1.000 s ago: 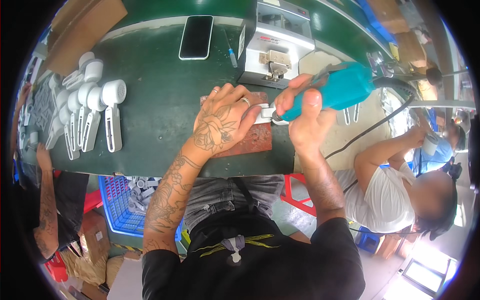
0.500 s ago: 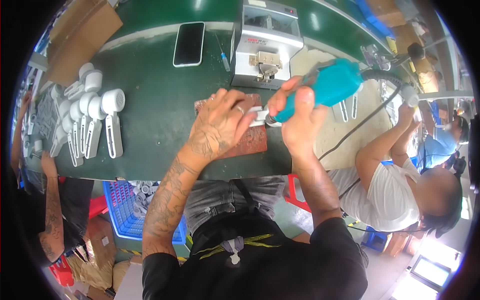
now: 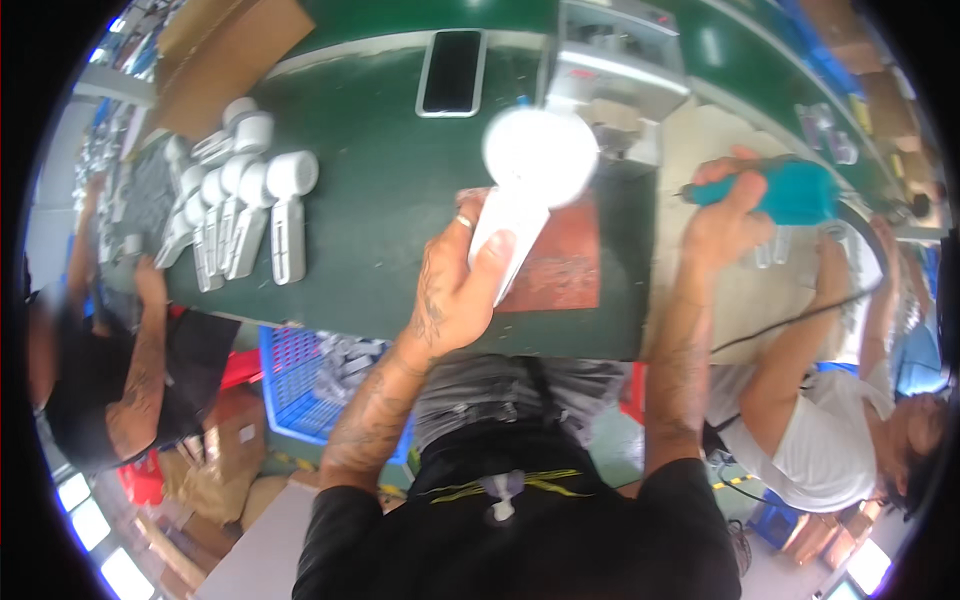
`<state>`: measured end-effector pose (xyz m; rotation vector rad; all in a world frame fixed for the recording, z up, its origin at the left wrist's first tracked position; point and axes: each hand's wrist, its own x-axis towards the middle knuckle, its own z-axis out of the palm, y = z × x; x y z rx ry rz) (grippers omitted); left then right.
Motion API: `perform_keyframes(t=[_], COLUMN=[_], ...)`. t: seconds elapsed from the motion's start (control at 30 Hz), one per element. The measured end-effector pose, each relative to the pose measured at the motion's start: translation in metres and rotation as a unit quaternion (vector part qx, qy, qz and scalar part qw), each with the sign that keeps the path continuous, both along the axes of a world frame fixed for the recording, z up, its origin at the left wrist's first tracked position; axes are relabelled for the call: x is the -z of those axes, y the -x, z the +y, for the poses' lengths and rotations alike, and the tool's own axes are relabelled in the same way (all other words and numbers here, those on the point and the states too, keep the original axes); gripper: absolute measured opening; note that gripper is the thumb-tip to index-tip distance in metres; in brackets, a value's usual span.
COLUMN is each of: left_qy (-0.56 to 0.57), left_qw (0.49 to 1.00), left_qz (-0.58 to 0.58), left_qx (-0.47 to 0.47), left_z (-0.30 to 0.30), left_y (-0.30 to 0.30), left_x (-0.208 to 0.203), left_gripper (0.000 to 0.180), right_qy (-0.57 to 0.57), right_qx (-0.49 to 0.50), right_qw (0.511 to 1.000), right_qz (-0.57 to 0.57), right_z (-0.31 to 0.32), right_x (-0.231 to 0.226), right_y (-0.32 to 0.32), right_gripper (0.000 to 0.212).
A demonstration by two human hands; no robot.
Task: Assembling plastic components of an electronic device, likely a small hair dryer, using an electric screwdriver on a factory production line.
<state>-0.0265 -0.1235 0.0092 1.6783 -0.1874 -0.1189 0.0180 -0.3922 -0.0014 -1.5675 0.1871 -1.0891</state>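
White part now lifted off mat

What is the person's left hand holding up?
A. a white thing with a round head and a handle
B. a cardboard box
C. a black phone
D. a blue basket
A: the left hand has its fingers wrapped around the handle of the white round-headed part, lifted above the green table; the phone lies flat.

One white paddle-shaped part up at center frame, roughly seven more white parts piled upper left. One phone top center, one teal power tool upper right, one blue basket lower left.
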Motion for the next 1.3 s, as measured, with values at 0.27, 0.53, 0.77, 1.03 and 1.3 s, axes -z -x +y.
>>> perform_keyframes(t=[0.27, 0.53, 0.77, 1.03, 1.3], left_qy=[0.252, 0.310, -0.226, -0.556, -0.633], left_qw=[0.952, 0.923, 0.934, 0.759, 0.665], left_qz=[0.129, 0.088, 0.006, -0.171, -0.210], left_qx=[-0.116, -0.210, -0.277, -0.292, -0.335], left_z=[0.037, 0.055, 0.090, 0.134, 0.162], left_y=[-0.008, -0.008, -0.013, 0.003, -0.007], left_x=[0.000, 0.016, 0.023, 0.029, 0.022], left_gripper=[0.069, 0.063, 0.033, 0.036, 0.052], right_qy=[-0.007, -0.045, -0.055, -0.064, 0.001], right_qx=[-0.046, -0.105, -0.104, -0.121, -0.071], right_qw=[0.999, 0.993, 0.993, 0.990, 0.995], right_qz=[0.002, -0.015, -0.014, -0.025, 0.075], right_z=[0.012, 0.018, 0.019, 0.017, 0.029], right_x=[-0.005, -0.001, 0.000, 0.003, -0.006], right_y=[0.002, 0.004, 0.004, 0.003, 0.009], right_gripper=[0.071, 0.063, 0.071, 0.079, 0.030])
